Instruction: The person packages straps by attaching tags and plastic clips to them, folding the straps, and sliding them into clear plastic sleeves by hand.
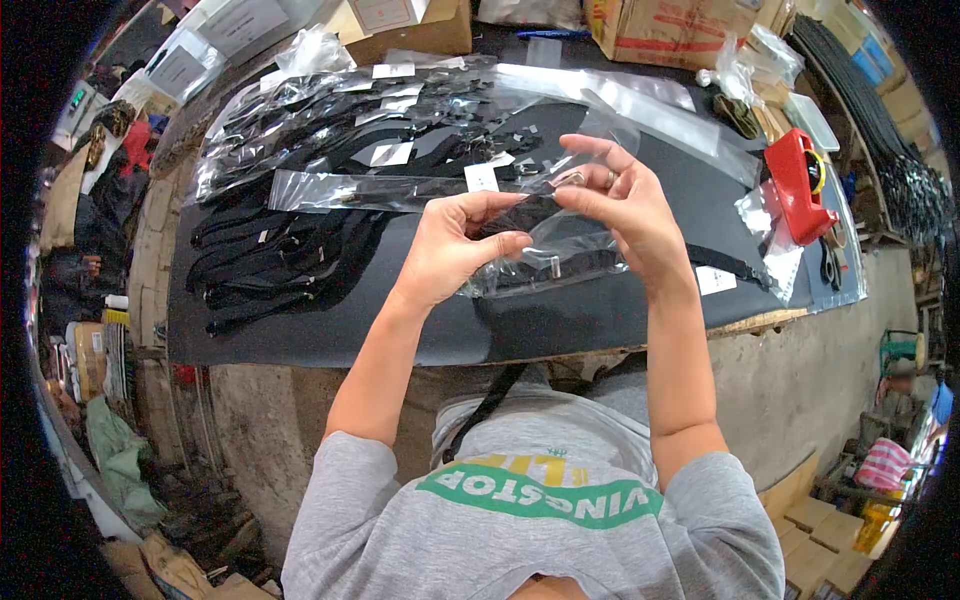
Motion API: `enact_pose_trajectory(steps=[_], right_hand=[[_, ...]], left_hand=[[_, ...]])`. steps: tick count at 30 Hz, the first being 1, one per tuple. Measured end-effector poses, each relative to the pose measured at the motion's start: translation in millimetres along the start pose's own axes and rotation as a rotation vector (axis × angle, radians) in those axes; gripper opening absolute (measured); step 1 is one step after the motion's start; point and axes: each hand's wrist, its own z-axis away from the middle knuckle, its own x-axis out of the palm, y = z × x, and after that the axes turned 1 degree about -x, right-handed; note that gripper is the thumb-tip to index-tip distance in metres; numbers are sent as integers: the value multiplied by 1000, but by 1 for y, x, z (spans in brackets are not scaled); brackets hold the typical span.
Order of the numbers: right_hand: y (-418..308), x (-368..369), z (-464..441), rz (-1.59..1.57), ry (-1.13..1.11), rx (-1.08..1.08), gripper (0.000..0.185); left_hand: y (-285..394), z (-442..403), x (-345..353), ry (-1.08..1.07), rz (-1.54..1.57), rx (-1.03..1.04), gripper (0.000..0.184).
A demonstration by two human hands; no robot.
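Above the table, both hands are at a clear plastic bag (pixel 560 232), whose film hangs between them. My left hand (pixel 445 245) has its thumb and index finger on the bag's left side. With its thumb and a bent finger, my right hand (pixel 635 210) pinches the upper edge of the film; its index finger is raised. A small shiny piece shows at the right fingertips, too small to name. Just beyond my left hand lies a long clear bag (pixel 350 190) with dark contents and a white label (pixel 481 178).
Black strap-like bundles (pixel 270 260) lie at the left of the dark table (pixel 430 335). Bagged black items (pixel 330 120) with white labels cover the back left. A red tape dispenser (pixel 798 190) stands at the right, and a cardboard box (pixel 670 30) at the back.
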Motion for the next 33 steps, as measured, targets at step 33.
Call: enact_pose_trajectory(steps=[33], right_hand=[[17, 5, -5, 137, -65, -103, 41]], left_hand=[[19, -26, -12, -214, -103, 43, 61]])
